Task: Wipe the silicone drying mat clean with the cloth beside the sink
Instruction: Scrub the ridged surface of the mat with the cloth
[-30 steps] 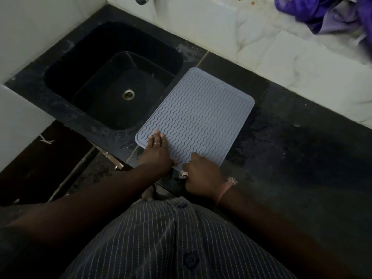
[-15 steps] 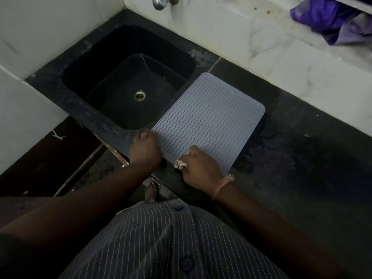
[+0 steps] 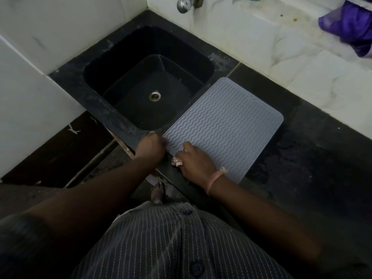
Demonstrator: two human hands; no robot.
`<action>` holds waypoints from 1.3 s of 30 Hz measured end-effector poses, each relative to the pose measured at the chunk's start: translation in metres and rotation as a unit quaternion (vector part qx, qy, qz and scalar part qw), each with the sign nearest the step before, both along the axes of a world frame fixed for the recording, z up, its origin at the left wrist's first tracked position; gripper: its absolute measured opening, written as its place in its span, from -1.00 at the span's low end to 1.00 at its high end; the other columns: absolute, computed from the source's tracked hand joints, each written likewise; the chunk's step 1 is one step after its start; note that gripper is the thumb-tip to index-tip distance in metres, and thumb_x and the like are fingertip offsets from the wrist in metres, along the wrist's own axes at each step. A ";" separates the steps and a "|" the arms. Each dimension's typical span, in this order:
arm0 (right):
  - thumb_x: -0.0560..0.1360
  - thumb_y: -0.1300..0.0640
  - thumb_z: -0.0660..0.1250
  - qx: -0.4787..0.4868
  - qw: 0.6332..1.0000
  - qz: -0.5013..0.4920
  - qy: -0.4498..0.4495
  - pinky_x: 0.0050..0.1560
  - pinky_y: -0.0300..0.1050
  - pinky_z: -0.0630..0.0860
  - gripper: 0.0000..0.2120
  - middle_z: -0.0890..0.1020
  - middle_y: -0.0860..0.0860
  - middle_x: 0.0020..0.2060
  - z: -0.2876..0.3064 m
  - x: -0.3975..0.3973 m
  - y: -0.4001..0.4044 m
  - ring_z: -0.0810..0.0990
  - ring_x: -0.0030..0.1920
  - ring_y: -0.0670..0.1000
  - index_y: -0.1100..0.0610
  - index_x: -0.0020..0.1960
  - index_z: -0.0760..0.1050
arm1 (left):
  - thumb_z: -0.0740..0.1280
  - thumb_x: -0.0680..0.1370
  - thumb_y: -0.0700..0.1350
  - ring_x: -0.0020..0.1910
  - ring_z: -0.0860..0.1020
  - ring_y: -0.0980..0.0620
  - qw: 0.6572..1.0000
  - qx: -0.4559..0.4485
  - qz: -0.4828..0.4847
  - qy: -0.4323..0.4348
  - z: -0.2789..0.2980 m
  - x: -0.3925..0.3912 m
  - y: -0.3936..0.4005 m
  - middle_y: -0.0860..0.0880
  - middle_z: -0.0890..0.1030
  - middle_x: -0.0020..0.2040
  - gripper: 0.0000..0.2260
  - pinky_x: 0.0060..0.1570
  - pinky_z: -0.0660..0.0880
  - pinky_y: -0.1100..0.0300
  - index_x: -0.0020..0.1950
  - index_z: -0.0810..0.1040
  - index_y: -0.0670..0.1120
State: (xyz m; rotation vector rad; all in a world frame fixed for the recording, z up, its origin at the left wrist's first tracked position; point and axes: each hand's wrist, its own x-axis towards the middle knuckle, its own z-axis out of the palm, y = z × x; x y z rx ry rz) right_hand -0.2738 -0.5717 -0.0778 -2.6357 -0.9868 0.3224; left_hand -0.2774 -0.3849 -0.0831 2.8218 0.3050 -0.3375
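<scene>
I see the grey mat lying flat on the dark counter, just right of the black sink, its long side running along the sink's right rim. Wavy ridges face up. Its far right corner is near the white tiled wall.

My left hand sits at the mat's near left corner, fingers curled at the edge; I note a pinch on that corner, though the fingertips themselves are hidden.

My right hand rests on the near edge of the mat, fingers curled around a small pale cloth; only a crumpled bit shows at the thumb side, touching the counter's front edge. A pink band sits on that wrist.

A tap hangs above the sink's far side. A purple fabric lies on the ledge at upper right, well apart from the mat.
</scene>
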 end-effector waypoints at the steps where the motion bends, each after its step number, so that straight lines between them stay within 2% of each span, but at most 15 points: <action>1: 0.52 0.17 0.35 0.003 1.000 0.003 -0.002 -0.20 0.09 0.57 -0.82 0.45 0.10 0.07 0.000 0.002 0.005 0.56 -0.06 0.16 0.12 0.10 0.62 | 0.28 0.66 -0.03 0.07 0.61 -0.06 1.000 -0.004 -0.004 0.002 0.001 0.000 0.001 -0.11 0.61 0.06 -0.79 -0.06 0.49 0.13 0.19 0.66 0.00; 5: 0.53 0.19 0.35 0.040 0.999 -0.002 -0.002 -0.17 0.02 0.49 -0.80 0.47 0.12 0.08 0.004 0.013 0.029 0.54 -0.02 0.15 0.12 0.15 0.57 | 0.26 0.68 -0.03 -0.04 0.63 -0.01 0.999 -0.049 0.011 0.006 0.001 0.002 0.005 -0.03 0.65 -0.08 -0.78 -0.11 0.48 0.15 0.09 0.71 0.00; 7: 0.53 0.19 0.36 0.046 0.999 -0.014 0.000 -0.16 0.02 0.51 -0.79 0.47 0.12 0.09 0.005 0.017 0.035 0.54 -0.02 0.16 0.12 0.16 0.57 | 0.28 0.66 -0.09 0.00 0.64 0.00 0.997 -0.080 0.018 0.007 -0.001 0.002 0.009 -0.03 0.68 -0.02 -0.79 -0.06 0.52 0.14 0.14 0.72 0.02; 9: 0.53 0.18 0.35 0.049 0.999 -0.021 0.009 -0.20 0.01 0.47 -0.83 0.48 0.11 0.07 0.004 0.018 0.035 0.53 -0.04 0.16 0.13 0.12 0.58 | 0.33 0.63 -0.14 0.08 0.63 0.04 0.990 -0.128 0.056 0.000 -0.006 0.001 0.014 0.01 0.70 0.11 -0.77 0.08 0.56 0.11 0.23 0.70 0.04; 11: 0.53 0.13 0.35 0.058 0.997 -0.037 0.027 -0.24 -0.03 0.43 -0.86 0.47 0.08 0.02 0.006 0.017 0.033 0.54 -0.07 0.14 0.13 0.05 0.61 | 0.37 0.61 -0.14 0.10 0.64 0.06 0.980 -0.168 0.103 -0.017 -0.010 0.000 0.018 0.04 0.70 0.15 -0.78 0.16 0.58 0.07 0.21 0.71 0.05; 13: 0.50 0.05 0.39 0.071 0.993 -0.078 0.061 -0.22 -0.07 0.43 -0.83 0.49 0.07 0.01 0.011 0.021 0.033 0.55 -0.08 0.10 0.13 0.01 0.62 | 0.38 0.59 -0.15 0.10 0.65 0.06 0.972 -0.183 0.139 -0.038 -0.013 0.002 0.018 0.04 0.71 0.14 -0.79 0.14 0.57 0.12 0.15 0.73 0.04; 15: 0.48 0.00 0.40 0.057 0.988 -0.116 0.085 -0.21 -0.11 0.40 -0.80 0.51 0.10 0.02 0.017 0.030 0.033 0.58 -0.09 0.12 0.14 -0.04 0.60 | 0.36 0.59 -0.18 0.09 0.64 0.06 0.970 -0.178 0.159 -0.054 -0.014 0.005 0.015 0.04 0.71 0.15 -0.78 0.08 0.53 0.18 0.15 0.73 0.02; 18: 0.49 -0.08 0.38 0.045 0.989 -0.126 0.064 -0.22 -0.04 0.45 -0.72 0.48 0.12 0.03 0.022 0.040 0.036 0.55 -0.12 0.13 0.15 -0.04 0.59 | 0.39 0.57 -0.16 -0.01 0.60 0.08 0.966 -0.156 0.188 -0.080 -0.014 0.008 0.011 -0.04 0.64 0.15 -0.83 0.00 0.57 0.13 0.12 0.66 0.05; 20: 0.50 -0.03 0.39 0.046 0.992 -0.112 0.043 -0.20 0.02 0.53 -0.76 0.48 0.12 0.05 0.021 0.043 0.042 0.57 -0.10 0.14 0.14 0.01 0.60 | 0.39 0.55 -0.14 0.00 0.60 0.04 0.960 -0.155 0.210 -0.098 -0.014 0.010 0.013 -0.05 0.60 0.14 -0.84 0.00 0.59 0.09 0.08 0.58 0.08; 23: 0.53 0.03 0.39 0.036 0.998 -0.052 0.013 -0.24 -0.05 0.42 -0.82 0.48 0.10 0.04 0.013 0.040 0.052 0.56 -0.08 0.15 0.07 0.08 0.63 | 0.37 0.56 -0.15 0.08 0.63 0.01 0.963 -0.155 0.196 -0.097 -0.014 0.012 0.018 -0.05 0.64 0.19 -0.75 0.09 0.58 0.09 0.22 0.63 0.03; 25: 0.52 0.14 0.39 0.012 1.000 -0.007 -0.012 -0.22 -0.06 0.36 -0.76 0.48 0.12 0.08 0.006 0.035 0.058 0.55 -0.05 0.17 0.06 0.19 0.61 | 0.35 0.59 -0.17 0.05 0.65 0.02 0.973 -0.139 0.166 -0.085 -0.013 0.015 0.020 -0.04 0.69 0.16 -0.75 0.01 0.56 0.14 0.23 0.67 0.00; 28: 0.50 0.22 0.38 -0.015 0.999 0.010 -0.030 -0.22 0.00 0.41 -0.67 0.47 0.17 0.13 0.008 0.033 0.059 0.54 -0.03 0.21 0.10 0.26 0.58 | 0.30 0.62 -0.17 0.03 0.66 0.01 0.977 -0.112 0.168 -0.070 -0.011 0.018 0.018 -0.02 0.71 0.12 -0.75 -0.04 0.55 0.14 0.22 0.69 0.00; 33: 0.52 0.18 0.36 -0.051 0.998 0.045 -0.019 -0.27 -0.05 0.28 -0.84 0.44 0.14 0.08 0.012 0.024 0.037 0.55 -0.07 0.18 0.13 0.07 0.64 | 0.35 0.59 -0.16 0.07 0.64 0.01 0.982 -0.077 0.166 -0.047 -0.007 0.021 0.018 -0.01 0.69 0.15 -0.75 0.00 0.56 0.10 0.23 0.69 0.02; 39: 0.50 0.15 0.32 0.005 0.997 -0.043 0.064 -0.32 -0.01 0.49 -0.77 0.39 0.01 -0.01 -0.001 -0.015 -0.028 0.52 -0.14 0.07 0.04 0.12 0.63 | 0.37 0.60 -0.10 0.06 0.63 0.01 0.983 -0.086 0.160 -0.024 -0.009 0.022 0.020 0.03 0.67 0.18 -0.77 -0.08 0.54 0.11 0.24 0.68 0.06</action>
